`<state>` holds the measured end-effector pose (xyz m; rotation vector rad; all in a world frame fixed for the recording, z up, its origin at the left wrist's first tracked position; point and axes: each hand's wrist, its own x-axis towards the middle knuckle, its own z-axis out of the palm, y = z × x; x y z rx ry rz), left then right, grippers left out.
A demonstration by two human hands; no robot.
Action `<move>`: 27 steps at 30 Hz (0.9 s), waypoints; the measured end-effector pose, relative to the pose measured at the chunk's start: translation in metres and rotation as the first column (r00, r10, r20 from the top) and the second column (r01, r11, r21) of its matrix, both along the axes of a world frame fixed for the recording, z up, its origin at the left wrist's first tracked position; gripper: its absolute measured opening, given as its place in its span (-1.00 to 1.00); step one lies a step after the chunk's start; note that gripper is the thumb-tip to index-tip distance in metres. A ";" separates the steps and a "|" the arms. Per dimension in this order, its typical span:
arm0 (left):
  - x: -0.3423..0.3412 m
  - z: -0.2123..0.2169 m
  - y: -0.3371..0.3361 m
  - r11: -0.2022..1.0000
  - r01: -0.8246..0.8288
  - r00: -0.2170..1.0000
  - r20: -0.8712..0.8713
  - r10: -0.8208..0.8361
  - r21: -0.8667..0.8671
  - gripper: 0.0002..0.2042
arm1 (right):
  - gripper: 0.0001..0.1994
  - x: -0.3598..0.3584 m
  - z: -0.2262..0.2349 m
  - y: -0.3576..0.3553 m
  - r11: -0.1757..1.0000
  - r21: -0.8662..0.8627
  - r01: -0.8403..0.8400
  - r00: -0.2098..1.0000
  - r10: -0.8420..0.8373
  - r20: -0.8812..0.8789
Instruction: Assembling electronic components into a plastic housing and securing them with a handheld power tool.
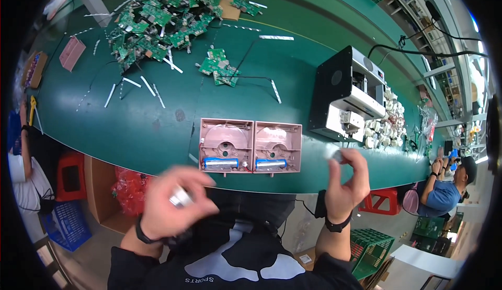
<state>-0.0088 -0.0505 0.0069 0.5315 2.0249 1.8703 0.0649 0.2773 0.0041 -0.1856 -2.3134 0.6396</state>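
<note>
My left hand (178, 203) is blurred by motion, above the table's front edge. Its fingers curl round a small white-and-silver piece (181, 198) whose kind I cannot make out. My right hand (346, 183) is raised in front of a black-and-white tabletop machine (348, 94). Between its thumb and forefinger is a small, blurred grey-white piece (334, 155). Between my hands, two open pink plastic housings (226, 133) lie side by side near the table's front edge. Each has a round recess and a blue-wrapped cylindrical battery (220, 164) along its near side, with thin red wires beside it.
A heap of green circuit boards (167, 15) covers the far left, with a few more boards (219, 67) in the middle. White strips (276, 91) and black leads lie around. Right of the machine is a pile of white parts (384, 122). A co-worker (444, 190) is at far right.
</note>
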 end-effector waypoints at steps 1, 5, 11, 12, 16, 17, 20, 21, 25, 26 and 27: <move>-0.016 0.002 -0.006 0.986 -0.144 0.982 -0.135 0.131 -0.088 -0.68 | -0.69 0.004 -0.008 0.005 1.000 -0.005 -0.009 1.000 0.009 -0.012; -0.089 -0.012 -0.009 0.840 -0.387 0.910 -0.305 0.281 -0.380 -0.61 | -0.71 0.012 -0.043 0.030 0.997 0.035 0.075 0.994 -0.077 0.078; -0.127 -0.040 -0.012 0.685 -0.297 0.711 -0.633 -0.306 -0.665 -0.44 | -0.53 0.017 -0.045 0.026 0.997 0.071 -0.015 0.918 -0.015 0.397; -0.126 -0.032 -0.010 0.653 -0.245 0.736 -0.575 -0.356 -0.717 -0.41 | -0.48 0.021 -0.041 0.023 0.993 0.109 -0.052 0.896 -0.002 0.443; -0.149 -0.010 0.012 0.699 -0.351 0.624 -0.712 -0.322 -0.623 -0.47 | -0.35 0.035 -0.020 0.001 0.990 0.139 -0.028 0.860 -0.047 0.509; -0.158 -0.011 0.019 0.697 -0.356 0.626 -0.713 -0.317 -0.622 -0.47 | -0.35 0.036 -0.015 -0.003 0.990 0.140 -0.035 0.860 -0.041 0.508; -0.190 -0.027 0.043 0.734 -0.311 0.523 -0.753 -0.399 -0.604 -0.49 | -0.34 0.042 -0.001 -0.011 0.997 0.019 0.074 0.800 -0.070 0.596; -0.200 -0.032 0.046 0.676 -0.308 0.522 -0.713 -0.468 -0.669 -0.55 | -0.34 0.044 0.002 -0.011 0.998 0.015 0.065 0.801 -0.061 0.596; -0.227 -0.041 0.050 0.571 -0.334 0.528 -0.651 -0.546 -0.750 -0.65 | -0.36 0.042 0.003 -0.007 0.995 0.096 -0.019 0.825 -0.039 0.564; -0.228 -0.041 0.053 0.551 -0.345 0.536 -0.642 -0.548 -0.760 -0.68 | -0.37 0.042 -0.001 -0.008 0.994 0.098 -0.057 0.829 -0.008 0.560; -0.228 -0.039 0.053 0.557 -0.339 0.530 -0.643 -0.553 -0.758 -0.68 | -0.38 0.042 -0.008 -0.008 0.991 0.099 -0.095 0.830 0.024 0.557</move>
